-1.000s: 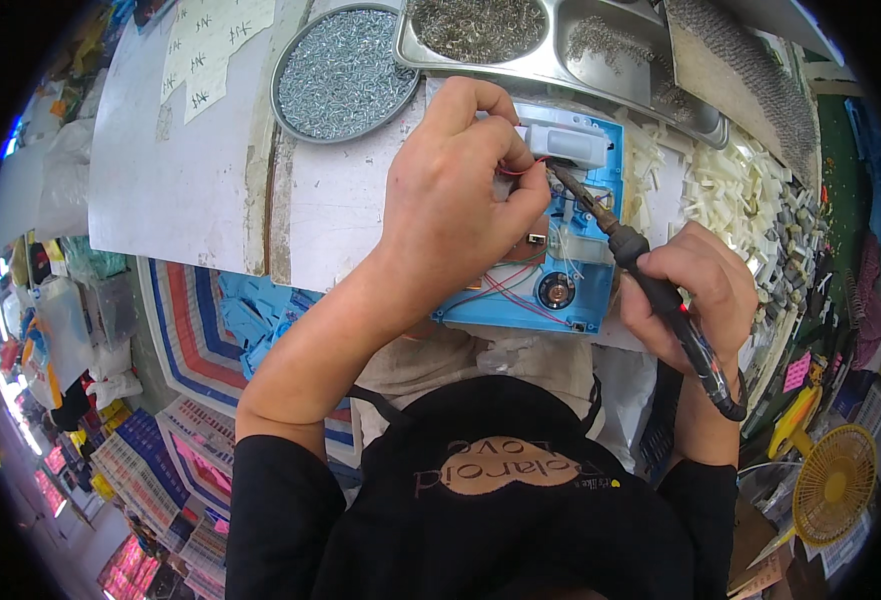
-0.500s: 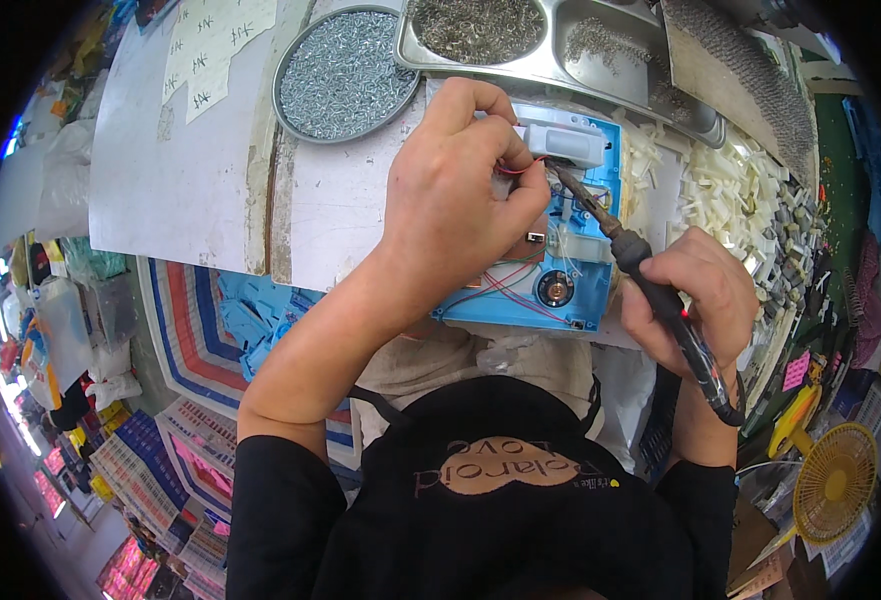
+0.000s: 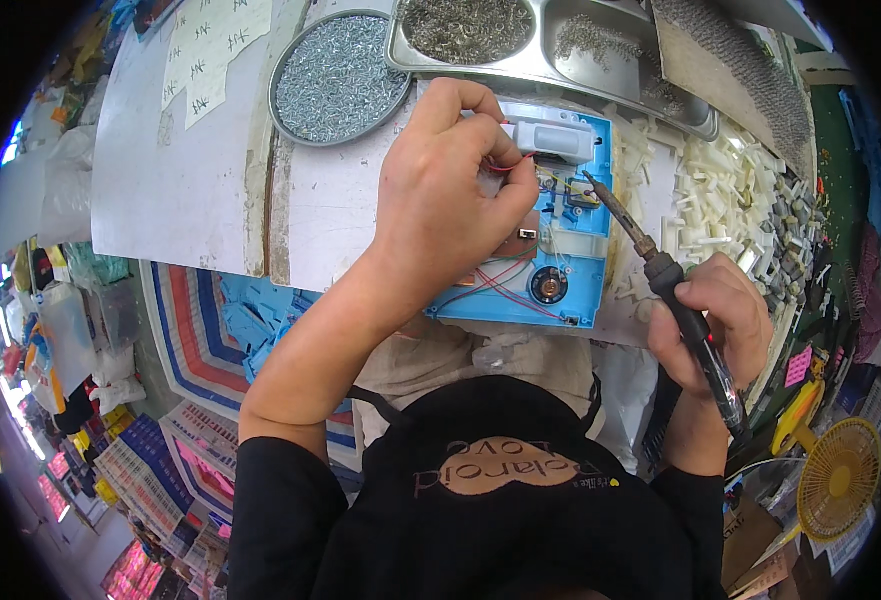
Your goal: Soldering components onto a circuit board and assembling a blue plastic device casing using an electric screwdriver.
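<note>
My right hand (image 3: 725, 325) is wrapped round the black handle of a soldering iron (image 3: 682, 295). The iron's tip points up and left, a little apart from the parts of a blue plastic housing (image 3: 585, 285). Over the left part of that housing, my left hand (image 3: 455, 180) pinches a thin red wire (image 3: 503, 167) between thumb and fingers. Inside the housing show a round speaker (image 3: 548, 286), a brown circuit board (image 3: 522, 240), loose coloured wires and a pale grey box-shaped part (image 3: 552, 139). My left hand covers the housing's left side.
Beyond the housing stand a round tray of small silver screws (image 3: 340, 78) and a steel compartment tray (image 3: 550, 65) with springs. White plastic pieces (image 3: 725, 200) heap up at the right. A striped bag (image 3: 200, 330) with blue parts is lower left; a yellow fan (image 3: 838, 480) stands lower right.
The soldering iron has drawn back to the right and down, its tip leaving the red wire by my left fingers. My left hand has shifted slightly left, still pinching the wire.
</note>
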Motion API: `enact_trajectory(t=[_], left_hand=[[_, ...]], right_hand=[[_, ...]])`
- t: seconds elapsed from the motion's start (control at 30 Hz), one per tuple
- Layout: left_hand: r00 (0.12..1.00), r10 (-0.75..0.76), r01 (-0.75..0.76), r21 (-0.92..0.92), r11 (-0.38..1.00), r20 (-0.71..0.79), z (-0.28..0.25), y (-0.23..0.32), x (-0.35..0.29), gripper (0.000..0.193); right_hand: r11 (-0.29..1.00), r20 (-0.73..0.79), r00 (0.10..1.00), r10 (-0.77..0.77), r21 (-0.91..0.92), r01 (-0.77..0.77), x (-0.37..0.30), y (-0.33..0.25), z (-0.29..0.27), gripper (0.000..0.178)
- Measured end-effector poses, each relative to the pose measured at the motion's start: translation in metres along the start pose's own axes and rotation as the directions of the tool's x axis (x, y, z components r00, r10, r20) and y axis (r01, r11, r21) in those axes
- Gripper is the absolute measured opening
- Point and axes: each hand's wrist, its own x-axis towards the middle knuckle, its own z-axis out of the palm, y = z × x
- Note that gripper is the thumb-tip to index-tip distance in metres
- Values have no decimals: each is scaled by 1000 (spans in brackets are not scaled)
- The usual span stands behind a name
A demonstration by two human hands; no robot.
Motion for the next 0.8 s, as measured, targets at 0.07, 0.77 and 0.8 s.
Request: enact_trajectory(t=[0.07, 0.77, 0.8], left_hand=[[1000, -2, 2, -4, 1000, -2, 0, 0, 0, 11], [997, 78, -77, 25, 997, -2, -1, -5, 0, 12], [994, 109, -109, 38, 993, -3, -2, -7, 1, 13]], right_hand=[[1000, -6, 1000, -2, -3, 2, 1, 0, 0, 33], [1000, -24, 1000, -10, 19, 10, 1, 4, -3, 34], [1000, -26, 1000, -13, 17, 13, 0, 4, -4, 34]])
